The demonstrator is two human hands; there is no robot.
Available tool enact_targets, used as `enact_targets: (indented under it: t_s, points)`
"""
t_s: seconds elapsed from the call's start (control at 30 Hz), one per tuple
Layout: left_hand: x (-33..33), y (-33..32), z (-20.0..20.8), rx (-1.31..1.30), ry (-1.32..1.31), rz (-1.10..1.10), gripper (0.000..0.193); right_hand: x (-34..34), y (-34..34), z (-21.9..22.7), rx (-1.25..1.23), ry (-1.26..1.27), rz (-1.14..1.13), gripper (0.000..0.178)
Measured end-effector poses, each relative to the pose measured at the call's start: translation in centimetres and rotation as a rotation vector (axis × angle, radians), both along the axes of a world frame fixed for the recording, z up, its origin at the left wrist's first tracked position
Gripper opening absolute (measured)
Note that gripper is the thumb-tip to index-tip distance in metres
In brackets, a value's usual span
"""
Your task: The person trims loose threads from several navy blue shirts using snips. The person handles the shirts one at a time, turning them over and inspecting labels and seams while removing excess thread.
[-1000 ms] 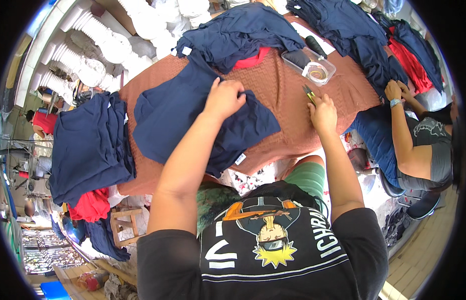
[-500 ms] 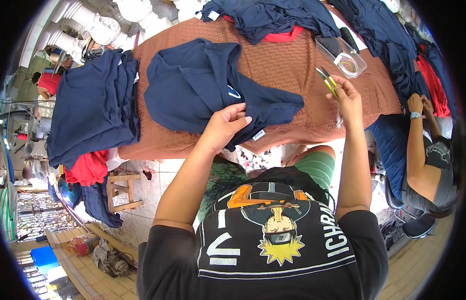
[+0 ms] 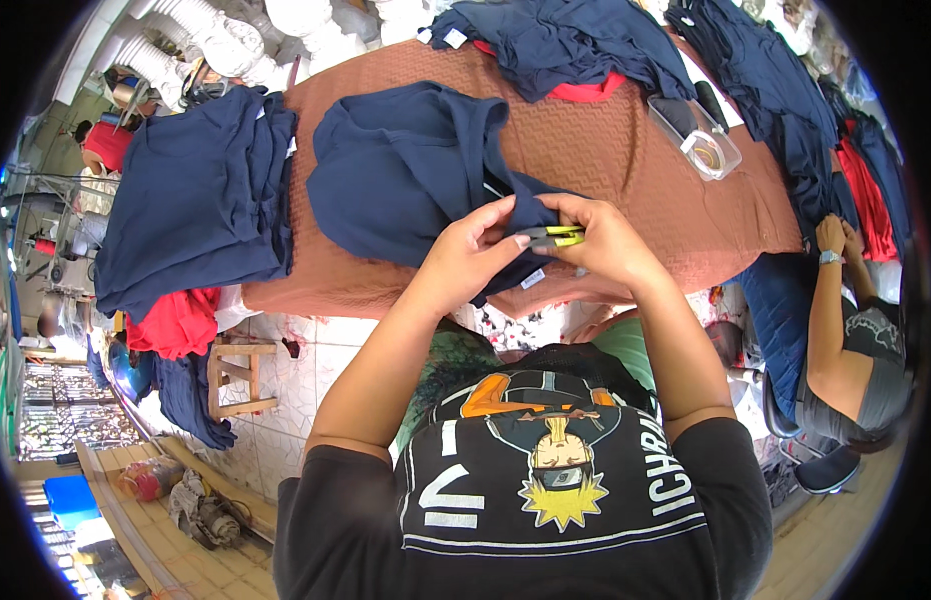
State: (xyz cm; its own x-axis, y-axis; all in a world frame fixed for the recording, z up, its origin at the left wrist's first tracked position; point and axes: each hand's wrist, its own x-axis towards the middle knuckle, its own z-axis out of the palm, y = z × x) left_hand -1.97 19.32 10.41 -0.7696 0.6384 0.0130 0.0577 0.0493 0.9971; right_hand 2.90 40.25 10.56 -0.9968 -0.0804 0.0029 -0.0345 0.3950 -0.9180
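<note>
A navy blue garment [image 3: 395, 180] lies bunched on the brown cloth-covered table in front of me. Its near right edge is pinched in my left hand [image 3: 475, 245], thumb and fingers closed on the fabric. My right hand [image 3: 600, 240] grips small thread snips [image 3: 557, 237] with yellow-green handles, their blades pointing left toward my left fingertips. Both hands almost meet over the garment's edge. A small white label [image 3: 532, 279] hangs from the cloth just below them. The exact spot where the blades meet the fabric is hidden by my fingers.
Folded navy garments [image 3: 200, 190] are stacked at the table's left end. More navy clothes [image 3: 575, 45] lie along the far edge, near a clear plastic box [image 3: 707, 150] holding a roll of tape. A wooden stool [image 3: 240, 380] stands at lower left. At right, a co-worker's hands [image 3: 835, 235] handle dark cloth.
My right hand has moved left and down with the snips, from above the table to the garment's edge beside my left hand. The left hand keeps its hold on the fabric.
</note>
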Motion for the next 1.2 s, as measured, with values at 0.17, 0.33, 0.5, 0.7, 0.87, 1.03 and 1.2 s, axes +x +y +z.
enact_targets:
  t_s: [0.17,0.33,0.5,0.7,0.87,1.03,1.2]
  points:
    - [-2.2,-2.4,3.1,-0.673,1.036,0.36,0.085,0.0,2.1,2.6,-0.251,0.381,-0.316,0.019]
    - [-11.2,-10.1,3.6,-0.469,0.674,0.514,0.017,3.2,6.4,13.8,-0.763,0.771,-0.484,0.014]
    - [-15.1,-10.4,13.8,0.111,0.465,0.807,0.02,-0.9,10.8,14.6,-0.691,0.636,-0.502,0.016]
    - [-12.3,-5.7,7.0,-0.83,0.247,0.229,0.06,-1.8,9.6,14.3,-0.704,0.61,-0.521,0.018]
    - [-6.5,-3.4,-0.5,-0.783,0.326,0.058,0.04,0.2,10.6,14.9,-0.647,0.67,-0.493,0.019]
    - [-10.7,-8.0,7.8,-0.176,0.189,0.462,0.026,0.5,12.1,16.2,-0.568,0.674,-0.68,0.019]
    - [-11.8,-9.9,14.5,0.217,0.014,0.325,0.041,0.3,14.8,16.5,-0.448,0.58,-0.671,0.016]
